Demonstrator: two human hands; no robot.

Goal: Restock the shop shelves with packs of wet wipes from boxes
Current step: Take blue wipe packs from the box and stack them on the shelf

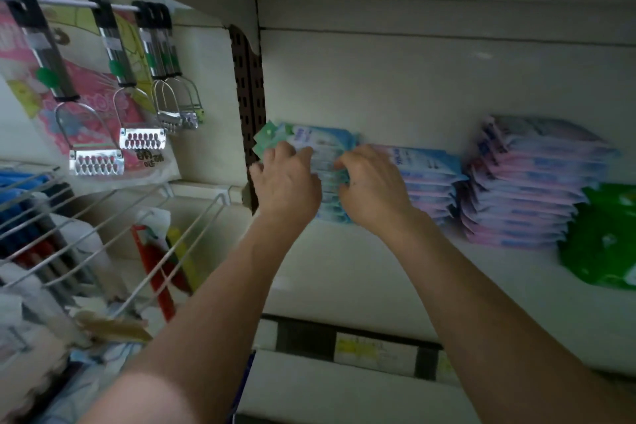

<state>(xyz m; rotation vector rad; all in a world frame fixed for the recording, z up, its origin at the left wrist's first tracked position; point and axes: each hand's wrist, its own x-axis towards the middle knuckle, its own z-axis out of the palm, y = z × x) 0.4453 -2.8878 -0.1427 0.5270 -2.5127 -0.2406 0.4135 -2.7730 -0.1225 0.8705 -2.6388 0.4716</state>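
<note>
step: seating blue stack (325, 139) on shelf (344, 272), just left of pink stack (432, 179) | my left hand (285, 179) clamped on its side away from pink stack, right hand (373, 188) clamped on nearer side | next, I reckon: release both, square edges, fetch more; box unseen

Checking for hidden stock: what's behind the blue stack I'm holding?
Above the blue stack only the white back panel shows. The stack itself, the left hand and the right hand cover whatever sits directly behind it.
</note>
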